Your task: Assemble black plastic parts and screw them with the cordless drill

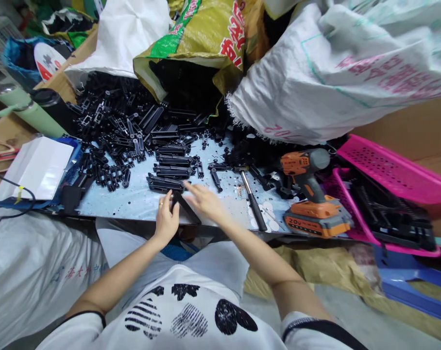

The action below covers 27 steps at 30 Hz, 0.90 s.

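Note:
My left hand (167,216) is at the table's front edge, its fingers closed around the upper end of a long black plastic bar (187,209). The bar slants down to the right, its lower end close to the edge. My right hand (206,201) is just right of the bar, fingers stretched out, the index finger pointing left at its top. Whether those fingertips touch the bar is hard to tell. Right behind both hands lies a black folding bracket-like part (165,183), the nearest of a row of similar parts (175,160).
Loose black parts (114,126) are heaped at the back left, below a white sack (133,34) and a yellow sack (191,43). To the right lie a hammer (255,204), an orange cordless driver (308,194) and a pink basket (373,233) of black parts.

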Available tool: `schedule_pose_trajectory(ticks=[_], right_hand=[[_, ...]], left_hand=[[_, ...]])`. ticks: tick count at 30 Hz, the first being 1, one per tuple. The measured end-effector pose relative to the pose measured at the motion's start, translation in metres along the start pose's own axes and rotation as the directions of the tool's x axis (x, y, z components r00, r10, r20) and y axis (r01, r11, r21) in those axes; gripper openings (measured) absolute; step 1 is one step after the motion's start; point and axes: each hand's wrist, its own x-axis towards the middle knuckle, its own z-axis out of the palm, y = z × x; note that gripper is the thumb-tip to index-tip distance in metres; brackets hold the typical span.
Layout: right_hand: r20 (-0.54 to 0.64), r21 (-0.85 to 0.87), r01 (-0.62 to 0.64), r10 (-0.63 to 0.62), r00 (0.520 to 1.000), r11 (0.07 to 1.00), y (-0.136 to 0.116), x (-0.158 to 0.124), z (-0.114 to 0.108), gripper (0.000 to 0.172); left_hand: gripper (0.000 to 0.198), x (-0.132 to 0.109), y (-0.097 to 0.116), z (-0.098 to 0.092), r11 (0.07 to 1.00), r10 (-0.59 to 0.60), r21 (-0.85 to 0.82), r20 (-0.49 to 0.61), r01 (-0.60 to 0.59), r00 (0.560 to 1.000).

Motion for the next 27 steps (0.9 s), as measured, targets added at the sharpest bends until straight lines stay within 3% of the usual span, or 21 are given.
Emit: schedule_pose_trajectory(ticks=[2,3,4,6,7,8,9,12,15,18,20,21,24,26,27], right_hand=[[-0.106,-0.165,-0.168,0.152,0.983,0.972,0.035,0.012,-0.029,0.048],[-0.198,-0.206,-0.278,0.238,0.951,0.938,0.053,0.021,-0.043,0.047],[-0.279,-0.219,-0.386,0.321,0.905,0.896,0.071,0.032,-0.055,0.048],[-0.332,-0.210,-0.499,0.418,0.846,0.841,0.101,0.056,-0.072,0.053],[-0.327,-0.195,-0.534,0.458,0.826,0.823,0.112,0.068,-0.077,0.054],[-0.311,-0.177,-0.558,0.492,0.813,0.810,0.121,0.080,-0.081,0.055],[-0.294,-0.154,-0.583,0.527,0.798,0.798,0.127,0.090,-0.083,0.054],[-0.242,-0.076,-0.648,0.616,0.750,0.758,0.133,0.104,-0.089,0.052],[-0.125,0.150,-0.649,0.666,0.736,0.746,0.125,0.086,-0.094,0.050],[0.091,0.535,-0.526,0.574,0.814,0.661,0.102,0.044,-0.093,0.045],[0.183,0.661,-0.434,0.429,0.884,0.613,0.082,0.014,-0.090,0.043],[0.204,0.665,-0.399,0.361,0.910,0.631,0.072,0.000,-0.088,0.043],[0.212,0.426,-0.331,0.263,0.941,0.842,0.045,-0.028,-0.083,0.050],[0.215,0.088,-0.285,0.261,0.941,0.955,0.035,-0.037,-0.078,0.048],[0.225,-0.098,-0.262,0.277,0.934,0.960,0.032,-0.039,-0.075,0.044]], left_hand=[[0.055,0.001,-0.001,-0.007,0.974,0.116,0.173,0.164,-0.144,0.980],[0.056,0.004,0.000,-0.010,0.935,0.209,0.219,0.289,-0.277,0.934],[0.055,0.008,0.002,-0.011,0.882,0.293,0.228,0.421,-0.413,0.858],[0.050,0.018,0.008,-0.011,0.768,0.382,0.199,0.621,-0.609,0.685],[0.047,0.023,0.012,-0.010,0.724,0.387,0.199,0.676,-0.661,0.627],[0.044,0.027,0.015,-0.008,0.693,0.375,0.220,0.703,-0.687,0.604],[0.042,0.031,0.017,-0.006,0.674,0.354,0.258,0.710,-0.692,0.609],[0.036,0.035,0.015,-0.003,0.659,0.280,0.393,0.664,-0.642,0.693],[0.034,0.035,0.005,-0.006,0.654,0.222,0.482,0.614,-0.583,0.757],[0.034,0.035,-0.004,-0.005,0.670,0.206,0.476,0.618,-0.570,0.758],[0.034,0.037,-0.007,-0.003,0.688,0.227,0.425,0.644,-0.589,0.730],[0.034,0.038,-0.008,-0.002,0.694,0.240,0.399,0.656,-0.599,0.715],[0.032,0.040,-0.008,0.000,0.712,0.259,0.361,0.663,-0.602,0.703],[0.031,0.040,-0.008,0.000,0.722,0.254,0.361,0.655,-0.591,0.711],[0.031,0.040,-0.008,0.001,0.723,0.252,0.363,0.654,-0.588,0.713]])
